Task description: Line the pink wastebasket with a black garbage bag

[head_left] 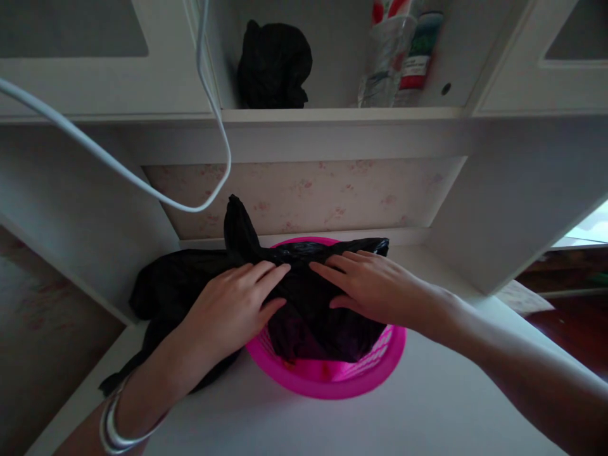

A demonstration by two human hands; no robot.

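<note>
A black plastic bag lies partly inside a round pink plastic basket with latticed sides. One twisted end of the bag sticks up at the back left, and another corner reaches over the right rim. My left hand rests on the bag's left side, fingers stretched out and thumb apart. From the right, my right hand touches the bag with its fingers extended and spread. A gap separates the two hands. Whether any fold of plastic is pinched under the fingers is hidden. Silver bangles circle my left wrist.
More black plastic lies left of the basket on the white desk. Above, a shelf holds a black bundle, a clear plastic container and a red-and-green can. A white cable hangs in front at left.
</note>
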